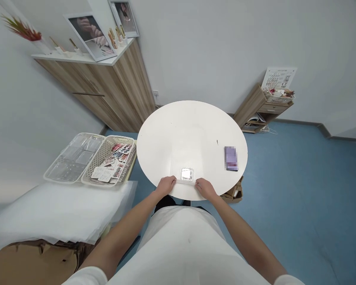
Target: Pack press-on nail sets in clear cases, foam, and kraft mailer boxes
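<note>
On one table (192,114) | left hand (166,185) + right hand (206,189) hold one sheet (185,182) | one case (186,174)

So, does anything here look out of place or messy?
A small dark bit lies by itself on the white table, near the purple item, perhaps a stray scrap. Cards in the basket are jumbled. Nothing looks spilled.

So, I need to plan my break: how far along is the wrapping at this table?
It looks early on. The thin sheet is spread on the round table, with the clear case near its close edge. The left hand and right hand grip that edge, apparently starting a fold. The case's top is uncovered, so most folding seems left.
</note>
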A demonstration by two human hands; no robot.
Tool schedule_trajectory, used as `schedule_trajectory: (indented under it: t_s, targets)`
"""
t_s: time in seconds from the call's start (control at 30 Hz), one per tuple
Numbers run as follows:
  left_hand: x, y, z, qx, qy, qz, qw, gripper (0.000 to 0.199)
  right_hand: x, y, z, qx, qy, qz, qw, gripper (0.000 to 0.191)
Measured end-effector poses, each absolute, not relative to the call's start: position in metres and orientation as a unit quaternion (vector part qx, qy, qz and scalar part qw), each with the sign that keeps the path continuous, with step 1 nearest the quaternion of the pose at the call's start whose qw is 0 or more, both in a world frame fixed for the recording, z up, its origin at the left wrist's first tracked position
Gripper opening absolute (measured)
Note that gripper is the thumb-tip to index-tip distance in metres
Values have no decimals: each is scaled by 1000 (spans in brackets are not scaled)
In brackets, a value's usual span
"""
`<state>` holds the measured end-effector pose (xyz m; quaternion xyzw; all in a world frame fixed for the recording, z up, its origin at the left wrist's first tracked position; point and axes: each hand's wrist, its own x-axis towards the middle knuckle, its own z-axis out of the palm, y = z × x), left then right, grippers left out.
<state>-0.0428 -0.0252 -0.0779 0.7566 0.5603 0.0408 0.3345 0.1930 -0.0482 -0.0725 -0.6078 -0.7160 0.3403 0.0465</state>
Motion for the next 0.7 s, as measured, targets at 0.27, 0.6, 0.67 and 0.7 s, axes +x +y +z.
schedule_trajectory:
  t_s: [0.27,0.6,0.67,0.7]
  targets:
    - [-49,-6,-87,694,626,66,350,19,185,-22,-74,-686,-644,336,30,21]
    - [-65,8,-85,752,606,-20,257,21,142,-25,-79,-744,-589,315,-27,18]
    - [-65,8,-87,770,596,-7,228,20,140,-25,-80,-756,-574,314,-28,18]
    - [-64,7,-89,780,590,9,209,19,140,-26,-81,-761,-567,314,-28,17]
